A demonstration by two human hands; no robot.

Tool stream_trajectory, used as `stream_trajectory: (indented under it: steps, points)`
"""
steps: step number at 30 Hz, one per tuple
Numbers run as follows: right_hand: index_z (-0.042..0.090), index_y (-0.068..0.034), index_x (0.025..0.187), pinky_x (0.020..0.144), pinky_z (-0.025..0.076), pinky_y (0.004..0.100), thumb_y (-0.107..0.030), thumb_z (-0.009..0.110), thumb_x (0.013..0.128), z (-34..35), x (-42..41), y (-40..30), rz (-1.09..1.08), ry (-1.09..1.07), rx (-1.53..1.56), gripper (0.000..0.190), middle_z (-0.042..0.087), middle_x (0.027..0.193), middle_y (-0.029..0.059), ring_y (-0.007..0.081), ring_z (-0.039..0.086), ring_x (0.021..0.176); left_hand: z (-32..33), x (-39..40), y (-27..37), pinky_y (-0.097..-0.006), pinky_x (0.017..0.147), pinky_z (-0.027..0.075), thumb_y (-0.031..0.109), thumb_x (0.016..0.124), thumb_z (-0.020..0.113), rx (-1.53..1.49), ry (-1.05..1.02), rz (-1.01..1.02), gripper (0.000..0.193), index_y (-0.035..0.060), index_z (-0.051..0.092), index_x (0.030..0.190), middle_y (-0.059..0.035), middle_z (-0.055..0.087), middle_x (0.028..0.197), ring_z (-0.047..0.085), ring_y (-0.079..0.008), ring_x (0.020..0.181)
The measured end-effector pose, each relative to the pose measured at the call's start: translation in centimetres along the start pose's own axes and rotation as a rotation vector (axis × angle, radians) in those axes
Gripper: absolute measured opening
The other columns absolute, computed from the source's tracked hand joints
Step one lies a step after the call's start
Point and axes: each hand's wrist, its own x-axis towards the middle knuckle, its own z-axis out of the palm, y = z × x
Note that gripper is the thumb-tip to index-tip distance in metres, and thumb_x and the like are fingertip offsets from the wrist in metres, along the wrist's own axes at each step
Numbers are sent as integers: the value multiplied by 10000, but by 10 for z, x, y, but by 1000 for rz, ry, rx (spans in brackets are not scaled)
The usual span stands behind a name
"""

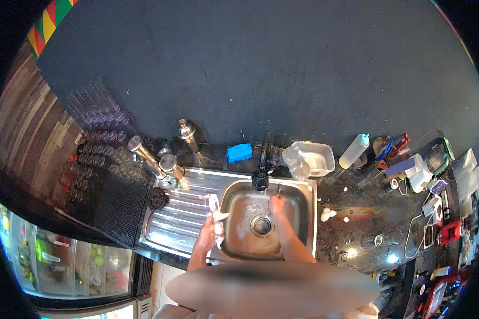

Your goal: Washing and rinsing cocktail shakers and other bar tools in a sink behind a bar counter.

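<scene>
My left hand (206, 236) is at the sink's left rim, its fingers closed around a white, crumpled item (218, 221) that looks like a cloth or foam. A pale, shiny piece sticks up past the fingers; I cannot tell whether it is a separate object. My right hand (278, 205) reaches into the steel sink basin (239, 247), below and right of the black faucet (260, 180). Its fingers are curled, and a thin object may show above them, too small to make out. Below the hands lies the round drain (262, 225), with whitish suds or water around it.
Steel shakers (171, 166) stand behind the ribbed drainboard (179, 223), with a dark scrubber (157, 198) at its left. A blue brush (239, 152), a plastic tub (321, 159) and a squeeze bottle (353, 151) line the wall. Glasses (129, 167) stand left; foam clumps (328, 214) dot the right counter.
</scene>
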Motion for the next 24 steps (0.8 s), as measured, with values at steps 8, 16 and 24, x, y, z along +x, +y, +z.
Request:
stream_trajectory:
  steps: [8, 16, 24]
  points:
    - [558, -29, 881, 553, 440, 257, -251, 493, 856, -42, -126, -69, 303, -367, 546, 232, 540, 689, 36, 117, 510, 615, 26, 11, -12, -225, 402, 319, 145, 796, 580, 147, 50, 43, 109, 84, 502, 843, -3, 485, 627, 399, -72, 474]
    - [619, -46, 884, 512, 420, 211, -273, 573, 816, -35, -159, -106, 87, -376, 389, 242, 590, 698, 14, 75, 521, 554, 50, 39, -39, -236, 446, 340, 124, 698, 675, 270, 48, 44, 196, 103, 537, 835, 25, 514, 692, 446, -68, 544]
    - [637, -56, 923, 542, 423, 213, -263, 586, 810, -15, -179, -105, -9, -388, 410, 242, 613, 806, -2, 74, 541, 628, 69, 28, -51, -256, 631, 420, 93, 674, 693, 388, -71, 210, 291, 43, 577, 937, -16, 593, 846, 537, -109, 759]
